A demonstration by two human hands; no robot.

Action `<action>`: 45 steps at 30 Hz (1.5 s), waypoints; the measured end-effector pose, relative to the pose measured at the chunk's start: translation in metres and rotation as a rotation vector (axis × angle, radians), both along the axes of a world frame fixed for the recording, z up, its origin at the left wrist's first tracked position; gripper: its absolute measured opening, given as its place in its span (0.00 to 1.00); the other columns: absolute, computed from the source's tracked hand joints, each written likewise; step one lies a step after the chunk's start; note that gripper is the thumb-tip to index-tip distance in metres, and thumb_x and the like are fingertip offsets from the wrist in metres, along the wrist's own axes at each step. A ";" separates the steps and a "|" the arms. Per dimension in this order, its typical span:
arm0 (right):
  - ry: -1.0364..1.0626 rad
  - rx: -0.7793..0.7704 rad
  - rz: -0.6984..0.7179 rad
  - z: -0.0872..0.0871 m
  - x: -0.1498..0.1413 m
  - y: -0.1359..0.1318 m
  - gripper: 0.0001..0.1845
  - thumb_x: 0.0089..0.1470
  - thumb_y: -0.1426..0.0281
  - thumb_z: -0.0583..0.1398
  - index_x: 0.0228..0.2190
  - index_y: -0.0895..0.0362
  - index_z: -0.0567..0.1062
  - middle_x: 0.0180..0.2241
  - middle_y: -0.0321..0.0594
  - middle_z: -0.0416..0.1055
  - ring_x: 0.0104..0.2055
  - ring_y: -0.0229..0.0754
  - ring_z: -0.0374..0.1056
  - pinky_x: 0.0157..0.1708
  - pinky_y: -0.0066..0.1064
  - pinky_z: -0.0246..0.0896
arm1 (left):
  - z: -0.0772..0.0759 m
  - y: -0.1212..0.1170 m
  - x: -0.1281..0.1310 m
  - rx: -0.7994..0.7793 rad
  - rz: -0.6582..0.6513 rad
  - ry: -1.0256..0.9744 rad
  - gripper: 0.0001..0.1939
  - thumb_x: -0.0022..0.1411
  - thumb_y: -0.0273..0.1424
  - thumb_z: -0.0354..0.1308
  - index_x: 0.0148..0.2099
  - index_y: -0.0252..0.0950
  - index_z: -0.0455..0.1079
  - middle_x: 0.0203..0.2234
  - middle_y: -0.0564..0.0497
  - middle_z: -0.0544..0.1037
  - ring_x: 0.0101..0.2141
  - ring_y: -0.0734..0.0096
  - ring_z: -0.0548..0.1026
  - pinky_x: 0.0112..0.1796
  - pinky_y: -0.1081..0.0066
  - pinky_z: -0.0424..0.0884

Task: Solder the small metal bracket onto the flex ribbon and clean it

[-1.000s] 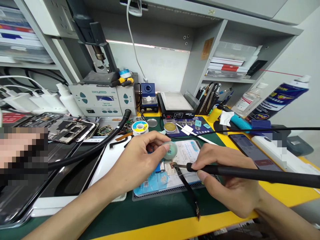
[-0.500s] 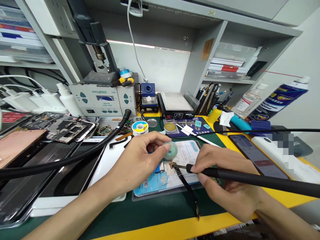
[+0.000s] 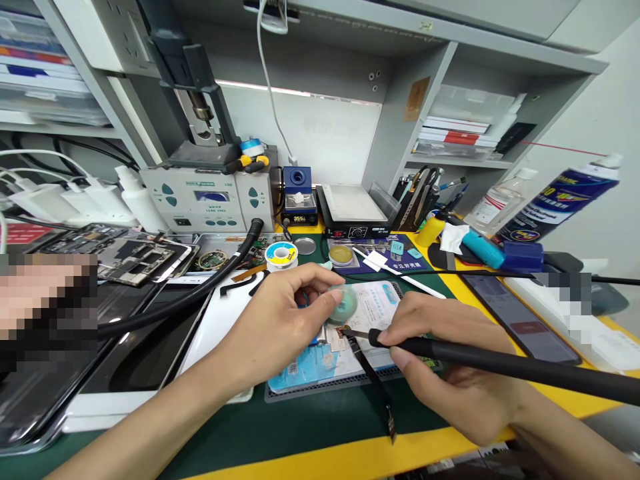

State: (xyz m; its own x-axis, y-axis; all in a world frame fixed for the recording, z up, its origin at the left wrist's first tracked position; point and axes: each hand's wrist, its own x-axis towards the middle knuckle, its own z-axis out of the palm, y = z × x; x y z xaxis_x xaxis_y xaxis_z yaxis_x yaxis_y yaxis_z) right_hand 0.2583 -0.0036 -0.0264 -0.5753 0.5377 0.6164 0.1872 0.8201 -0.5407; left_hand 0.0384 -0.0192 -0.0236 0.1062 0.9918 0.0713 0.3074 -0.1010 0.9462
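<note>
My left hand pinches a round, translucent pale-green case between thumb and fingers, and the other fingers curl behind it. My right hand grips a soldering iron by its black handle like a pen. Its metal tip meets the upper end of a black flex cable, just below the green case. Contact at the tip is too small to make out fully. That cable end lies on a blue-and-white printed packet, while the lower end hangs over the green mat.
Left of my arm lie phone screens and a thick black hose. Behind stand a hot-air station, a solder spool and a heating plate. A phone and a spray can are at the right.
The iron's tip and the flex cable have shifted slightly left. The iron's rear end has dropped lower, and its cord has moved down. The green case has moved slightly right.
</note>
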 end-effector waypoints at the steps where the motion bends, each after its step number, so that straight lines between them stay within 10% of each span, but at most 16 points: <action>1: 0.001 0.002 0.004 0.000 0.000 0.000 0.13 0.46 0.84 0.60 0.32 0.58 0.78 0.24 0.38 0.74 0.26 0.39 0.70 0.27 0.31 0.66 | 0.000 0.000 0.000 -0.002 -0.001 0.004 0.07 0.64 0.34 0.60 0.40 0.37 0.77 0.26 0.56 0.76 0.27 0.74 0.69 0.28 0.74 0.65; 45: -0.043 -0.006 -0.063 0.002 0.000 0.000 0.11 0.49 0.82 0.61 0.32 0.56 0.77 0.25 0.37 0.75 0.26 0.39 0.71 0.27 0.30 0.66 | 0.001 -0.002 -0.001 -0.022 -0.031 0.050 0.11 0.65 0.38 0.58 0.42 0.38 0.76 0.29 0.53 0.77 0.29 0.71 0.72 0.29 0.73 0.67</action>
